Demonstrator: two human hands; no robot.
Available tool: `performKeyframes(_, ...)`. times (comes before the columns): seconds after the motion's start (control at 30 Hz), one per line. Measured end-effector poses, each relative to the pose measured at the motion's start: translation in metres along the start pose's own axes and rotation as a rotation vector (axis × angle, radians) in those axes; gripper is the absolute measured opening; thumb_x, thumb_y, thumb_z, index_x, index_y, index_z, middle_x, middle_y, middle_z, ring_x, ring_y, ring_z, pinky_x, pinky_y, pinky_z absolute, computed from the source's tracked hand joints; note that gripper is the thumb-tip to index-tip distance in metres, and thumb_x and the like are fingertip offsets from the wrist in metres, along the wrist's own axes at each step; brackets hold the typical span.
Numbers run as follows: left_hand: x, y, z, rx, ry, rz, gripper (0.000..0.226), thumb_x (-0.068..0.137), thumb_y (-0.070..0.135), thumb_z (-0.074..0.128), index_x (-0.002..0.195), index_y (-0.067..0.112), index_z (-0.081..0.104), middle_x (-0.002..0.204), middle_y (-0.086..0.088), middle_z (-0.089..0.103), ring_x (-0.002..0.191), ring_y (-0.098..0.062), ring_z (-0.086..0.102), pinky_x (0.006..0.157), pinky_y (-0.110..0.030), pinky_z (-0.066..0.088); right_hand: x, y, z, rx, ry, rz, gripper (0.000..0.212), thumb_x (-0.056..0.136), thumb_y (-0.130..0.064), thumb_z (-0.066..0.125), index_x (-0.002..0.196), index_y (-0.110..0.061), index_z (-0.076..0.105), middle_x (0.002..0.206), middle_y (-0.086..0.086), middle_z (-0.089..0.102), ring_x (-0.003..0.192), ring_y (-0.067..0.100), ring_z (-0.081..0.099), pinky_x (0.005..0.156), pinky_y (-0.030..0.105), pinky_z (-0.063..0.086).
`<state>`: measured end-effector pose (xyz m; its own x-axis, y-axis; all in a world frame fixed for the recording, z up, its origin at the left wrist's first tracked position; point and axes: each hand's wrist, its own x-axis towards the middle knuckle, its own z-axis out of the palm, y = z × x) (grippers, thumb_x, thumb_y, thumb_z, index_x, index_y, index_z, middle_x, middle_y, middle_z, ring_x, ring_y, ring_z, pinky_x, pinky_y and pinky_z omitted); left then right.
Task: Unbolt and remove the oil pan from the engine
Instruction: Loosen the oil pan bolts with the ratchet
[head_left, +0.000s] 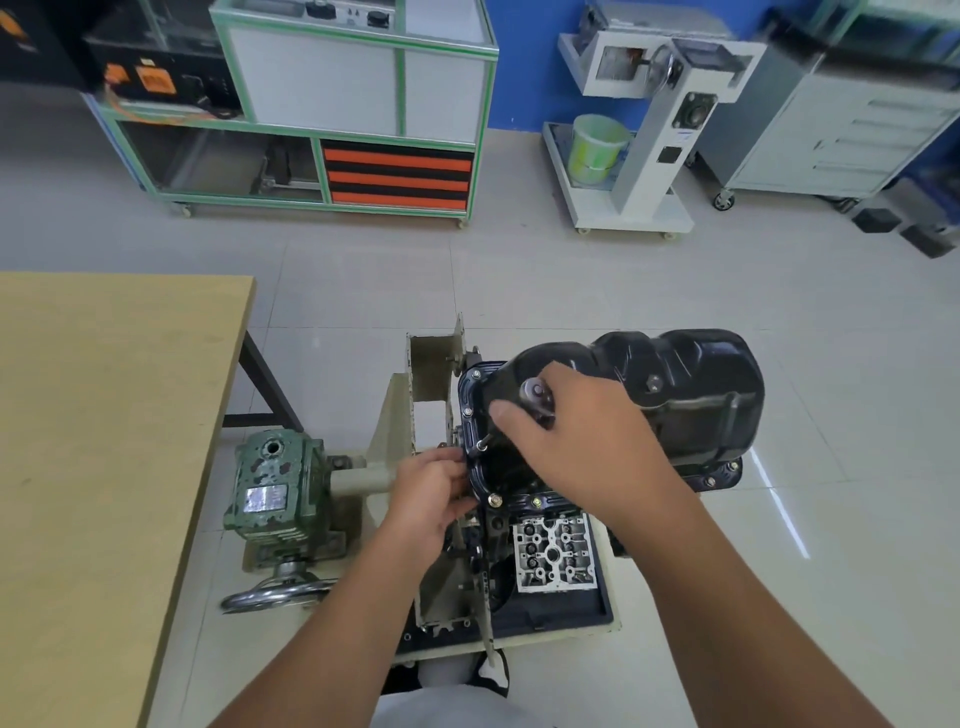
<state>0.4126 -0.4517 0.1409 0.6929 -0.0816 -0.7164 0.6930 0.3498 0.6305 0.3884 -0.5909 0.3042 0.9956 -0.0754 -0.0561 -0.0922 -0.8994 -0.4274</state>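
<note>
1. One wooden table (104, 415) stands at left on a pale tiled floor (571, 280); two wheeled cabinets line the far wall.
2. One black oil pan (675, 384) sits atop the engine (550, 551) on its stand.
3. Right hand (582, 436) grips a ratchet (535, 391).
4. Left hand (431, 493) curls at the pan's flange; what it holds cannot be told.

Glossy black metal oil pan (685, 384); matt wooden table (104, 415).

Training workshop, engine stand (436, 395), wheeled tool cabinets (831, 124), equipment trolley (353, 104)
</note>
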Motion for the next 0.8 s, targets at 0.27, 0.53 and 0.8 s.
performKeyframes(0.27, 0.007, -0.004, 0.001, -0.092, 0.017, -0.028, 0.03, 0.098, -0.01, 0.045, 0.121, -0.001, 0.064, 0.11, -0.022, 0.076, 0.092, -0.031, 0.075, 0.07, -0.039, 0.062, 0.008, -0.005, -0.001, -0.053, -0.006, -0.017, 0.026, 0.102, -0.042, 0.051, 0.094, -0.017, 0.053, 0.086, 0.003, 0.064, 0.082, 0.027, 0.061, 0.072, 0.039, 0.051)
performKeyframes(0.53, 0.008, -0.007, -0.001, -0.143, 0.006, -0.032, 0.031, 0.101, -0.007, 0.044, 0.122, 0.003, 0.064, 0.11, -0.019, 0.077, 0.094, -0.029, 0.076, 0.065, -0.035, 0.06, 0.014, -0.006, 0.007, -0.137, -0.007, 0.029, 0.039, 0.094, -0.058, 0.061, 0.091, -0.019, 0.056, 0.083, 0.001, 0.064, 0.079, 0.026, 0.062, 0.064, 0.035, 0.048)
performKeyframes(0.8, 0.006, -0.01, 0.002, -0.089, 0.004, -0.012, 0.029, 0.101, 0.0, 0.051, 0.12, 0.015, 0.066, 0.111, -0.014, 0.077, 0.077, -0.018, 0.072, 0.06, -0.032, 0.056, 0.015, -0.005, 0.007, -0.112, -0.013, -0.067, 0.027, 0.094, -0.037, 0.067, 0.118, -0.026, 0.06, 0.101, -0.002, 0.066, 0.092, 0.025, 0.065, 0.075, 0.041, 0.057)
